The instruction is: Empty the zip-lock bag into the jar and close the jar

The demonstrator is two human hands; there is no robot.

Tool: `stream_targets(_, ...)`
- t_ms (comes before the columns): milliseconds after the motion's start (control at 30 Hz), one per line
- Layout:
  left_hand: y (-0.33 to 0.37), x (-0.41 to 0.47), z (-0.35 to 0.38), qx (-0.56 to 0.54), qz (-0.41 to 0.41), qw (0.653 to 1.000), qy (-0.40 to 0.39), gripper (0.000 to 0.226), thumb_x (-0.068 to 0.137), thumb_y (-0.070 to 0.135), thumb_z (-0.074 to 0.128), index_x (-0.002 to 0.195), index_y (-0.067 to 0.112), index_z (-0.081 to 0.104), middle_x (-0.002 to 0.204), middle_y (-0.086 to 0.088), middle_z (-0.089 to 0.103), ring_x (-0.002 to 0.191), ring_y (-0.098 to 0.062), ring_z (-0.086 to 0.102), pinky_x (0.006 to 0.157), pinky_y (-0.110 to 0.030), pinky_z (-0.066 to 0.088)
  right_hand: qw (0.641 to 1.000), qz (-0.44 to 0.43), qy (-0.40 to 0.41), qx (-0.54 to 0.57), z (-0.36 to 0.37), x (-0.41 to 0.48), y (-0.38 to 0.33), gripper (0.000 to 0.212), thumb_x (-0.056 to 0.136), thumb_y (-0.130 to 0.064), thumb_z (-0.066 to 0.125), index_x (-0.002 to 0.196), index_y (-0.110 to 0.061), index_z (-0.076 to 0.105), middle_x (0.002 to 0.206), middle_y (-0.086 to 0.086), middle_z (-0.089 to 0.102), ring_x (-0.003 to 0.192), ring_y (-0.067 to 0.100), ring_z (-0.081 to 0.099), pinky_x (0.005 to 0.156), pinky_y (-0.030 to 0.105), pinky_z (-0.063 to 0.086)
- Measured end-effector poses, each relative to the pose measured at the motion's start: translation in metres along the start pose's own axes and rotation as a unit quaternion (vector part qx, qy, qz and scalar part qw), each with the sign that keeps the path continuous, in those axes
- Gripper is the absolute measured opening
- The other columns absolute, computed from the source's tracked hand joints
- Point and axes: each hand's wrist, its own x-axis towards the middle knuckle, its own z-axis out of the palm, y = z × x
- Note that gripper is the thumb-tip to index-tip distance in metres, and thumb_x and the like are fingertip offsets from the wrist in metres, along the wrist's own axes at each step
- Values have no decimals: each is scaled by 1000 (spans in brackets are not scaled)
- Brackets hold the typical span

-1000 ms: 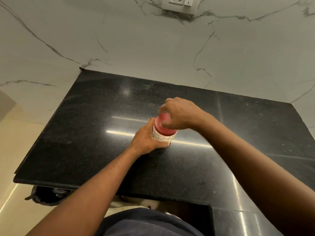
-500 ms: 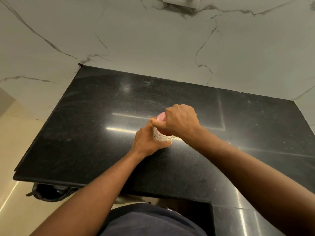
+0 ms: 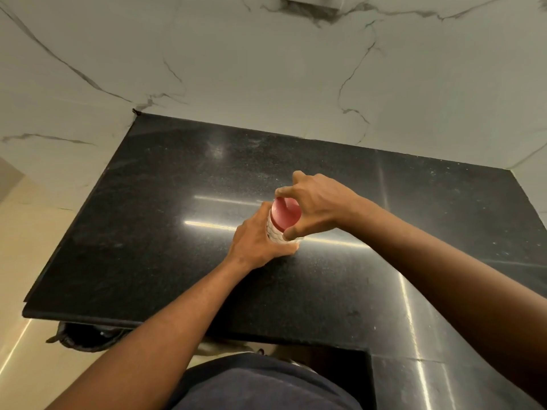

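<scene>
Two bare hands meet on one small jar with a patterned white body (image 3: 273,232), which stands upright near the middle of the polished black speckled stone countertop (image 3: 165,232), well away from its edges. The left hand (image 3: 260,235) wraps the jar's body from the near-left side: its fingers curl around the wall and its thumb lies along the base on the near side, pressed against the jar. The right hand (image 3: 316,207) comes in from the right and arches over the round red lid (image 3: 285,214) sitting on top of the jar; its thumb tip touches the lid's near rim, while the index finger hooks over the far rim, so the lid is pinched between them. The remaining right fingers are curled behind the lid, and how they touch it cannot be told. Most of the lid's flat top shows between the two digits. Both forearms reach in from the lower edge of the view, over a dark blue garment (image 3: 266,386) at the bottom. Bright streaks of reflected light cross the counter beside the jar. Behind the counter rises a white marble-look wall with grey veins (image 3: 266,69). Below the counter's left front corner, a dark round bin (image 3: 85,335) shows partly on the pale beige floor (image 3: 26,261).
</scene>
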Motion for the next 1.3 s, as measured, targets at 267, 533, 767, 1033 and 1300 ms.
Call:
stream_targets(267, -2, 2, 0, -35, -12, 999, -15, 86, 58, 61, 91, 130, 51, 45, 113, 20, 69, 103, -8, 70, 88, -37, 61, 987, 63, 101, 104, 38, -14, 6, 95, 73, -82, 67, 152, -36, 44, 121, -1, 51, 97, 23, 62, 70, 27, 47)
stream_targets(533, -21, -6, -3, -91, 0, 996, 19, 92, 62, 41, 99, 140, 48, 51, 131, 24, 59, 115, 5, 61, 94, -16, 50, 789, 183, 253, 529, 116, -27, -42, 94, 54, -78, 86, 135, -57, 45, 127, -40, 60, 118, -13, 59, 93, 16, 54)
stream_targets(767, -19, 52, -56, -80, 16, 996, 43, 93, 64, 37, 100, 145, 32, 56, 136, 13, 66, 116, 2, 64, 94, -13, 50, 764, 167, 306, 543, 85, 44, -27, 96, 55, -67, 93, 137, -43, 49, 129, -22, 64, 117, -9, 61, 92, 11, 51)
stream_targets(1033, -33, 116, -86, -37, -11, 999, 34, 86, 74, 20, 94, 149, 22, 52, 140, -2, 67, 117, -9, 61, 94, -16, 48, 782, 172, 276, 532, 69, 115, -7, 103, 61, -55, 95, 146, -26, 44, 136, -6, 61, 123, 12, 62, 105, 35, 54)
stream_targets(1300, -35, 99, -80, -32, -39, 998, 47, 108, 72, 25, 96, 161, 26, 35, 158, -6, 50, 136, -14, 50, 118, -43, 45, 819, 189, 254, 478, 73, 101, -9, 117, 67, -64, 88, 160, -25, 28, 160, 3, 44, 143, 20, 48, 116, 47, 45)
